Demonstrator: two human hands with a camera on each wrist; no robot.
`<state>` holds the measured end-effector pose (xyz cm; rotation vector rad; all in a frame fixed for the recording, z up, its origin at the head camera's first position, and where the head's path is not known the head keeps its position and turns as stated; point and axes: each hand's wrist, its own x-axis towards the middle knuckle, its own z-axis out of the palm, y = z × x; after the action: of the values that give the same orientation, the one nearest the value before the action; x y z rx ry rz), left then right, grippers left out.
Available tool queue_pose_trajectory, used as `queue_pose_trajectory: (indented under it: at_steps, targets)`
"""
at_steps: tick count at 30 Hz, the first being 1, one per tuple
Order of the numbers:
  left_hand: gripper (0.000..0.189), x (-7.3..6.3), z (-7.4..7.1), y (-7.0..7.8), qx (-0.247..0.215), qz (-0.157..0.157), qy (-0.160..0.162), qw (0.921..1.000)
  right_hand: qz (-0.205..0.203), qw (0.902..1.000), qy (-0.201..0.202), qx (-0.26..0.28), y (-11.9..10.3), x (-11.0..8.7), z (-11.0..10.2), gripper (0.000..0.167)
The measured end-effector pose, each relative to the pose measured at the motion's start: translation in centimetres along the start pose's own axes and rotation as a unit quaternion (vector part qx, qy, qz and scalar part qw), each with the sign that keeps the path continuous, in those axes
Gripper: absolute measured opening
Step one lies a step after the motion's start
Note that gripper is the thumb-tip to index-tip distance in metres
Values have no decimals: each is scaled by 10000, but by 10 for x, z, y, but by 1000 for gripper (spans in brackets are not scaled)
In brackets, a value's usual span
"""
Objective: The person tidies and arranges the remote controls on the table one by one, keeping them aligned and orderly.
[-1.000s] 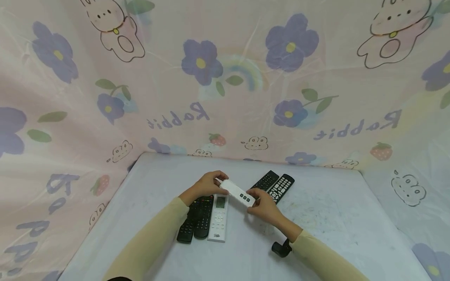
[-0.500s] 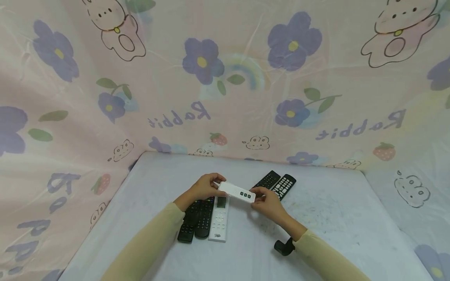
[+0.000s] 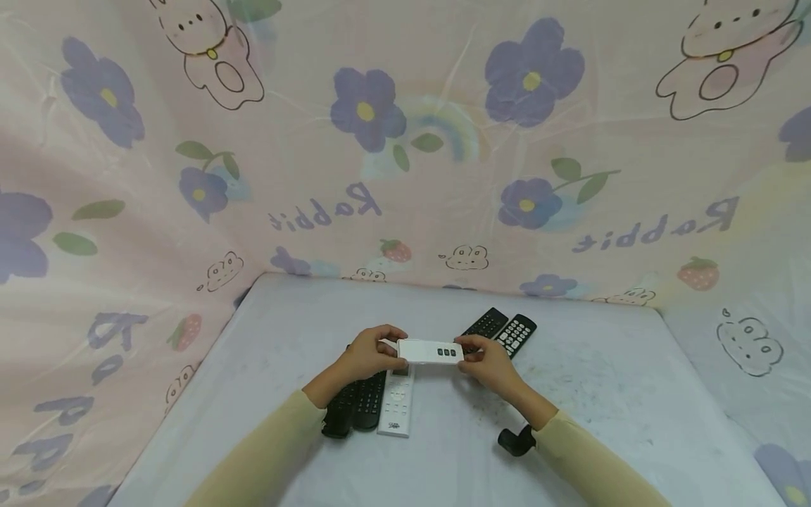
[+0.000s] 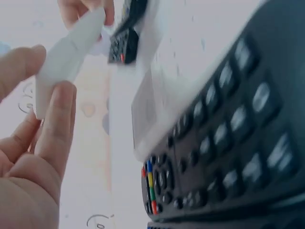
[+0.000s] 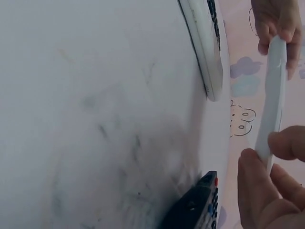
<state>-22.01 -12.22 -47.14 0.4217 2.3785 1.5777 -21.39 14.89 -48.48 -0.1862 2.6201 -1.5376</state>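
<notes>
The left hand (image 3: 367,354) pinched one end of a three-button white remote (image 3: 419,351), the right hand (image 3: 493,366) the other. Below, two black remotes (image 3: 369,405) lay beside another white remote (image 3: 395,408); two farther black remotes (image 3: 488,324) (one with pale buttons) lay behind.

At mid-frame, between left hand (image 3: 367,354) and right hand (image 3: 493,362), a slim white three-button remote (image 3: 421,351). On the white bench (image 3: 595,401), below its left end, a long white remote (image 3: 395,412); just left of that, two long black remotes (image 3: 368,410). Right of centre, partly behind the right hand, two more black remotes (image 3: 487,324). Behind the bench, a flower-printed pink curtain (image 3: 437,190).
</notes>
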Motion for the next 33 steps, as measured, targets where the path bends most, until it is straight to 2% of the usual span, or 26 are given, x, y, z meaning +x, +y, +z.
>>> queue_pose_trajectory:
  at_steps: [4, 8, 15, 20, 25, 30, 33]
  targets:
    - [49, -12, 8, 0, -147, 30, 232, 9996, -56, 9999, -44, 89, 2, 2, 0, 46]
    - [49, -22, 15, -1, -230, 135, 421, 9988, -295, 9991, -190, 226, 3, 4, -2, 46]
    - [50, -41, 30, 3, -451, 104, 351, 9983, -448, 9981, -432, -15, 5, 6, -4, 43]
    - [53, -49, 43, 0, -430, 41, 335, 9985, -639, 9959, -606, -204, 4, 7, -3, 39]
    - [56, -56, 57, -1, -609, -22, 362, 9975, -867, 9925, -840, -175, 5, 9, -4, 36]
    - [57, -62, 74, -3, -645, -62, 592, 9961, -1086, 9872, -1139, -269, 7, 12, -3, 35]
    - [55, -65, 84, -5, -637, 51, 792, 9948, -1098, 9851, -1261, -396, 6, 13, -2, 36]
